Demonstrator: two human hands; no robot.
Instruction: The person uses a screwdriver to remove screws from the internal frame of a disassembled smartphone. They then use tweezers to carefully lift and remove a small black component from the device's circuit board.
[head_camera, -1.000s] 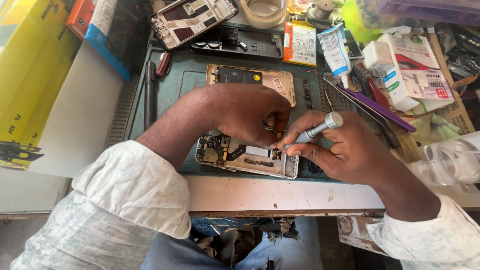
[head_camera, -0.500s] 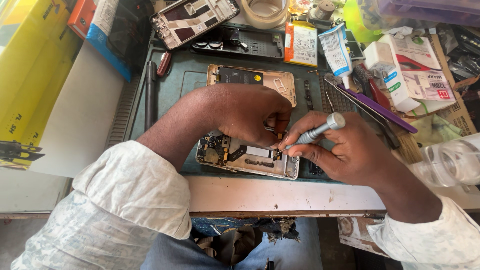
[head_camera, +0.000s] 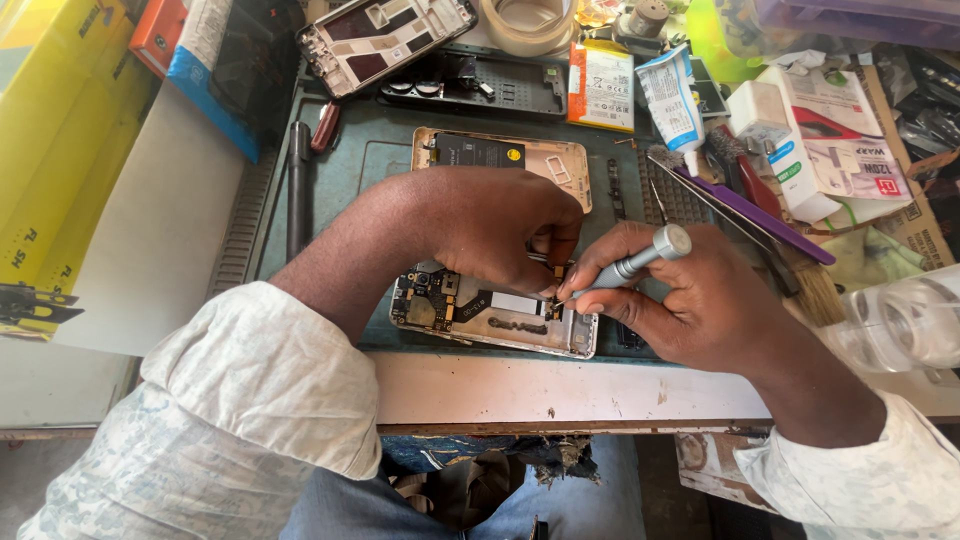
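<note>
No shift: right hand with screwdriver on opened phone.

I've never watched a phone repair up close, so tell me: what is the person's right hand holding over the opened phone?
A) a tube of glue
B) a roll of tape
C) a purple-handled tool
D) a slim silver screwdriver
D: the right hand grips a slim silver screwdriver, tip down at the opened phone.
</note>
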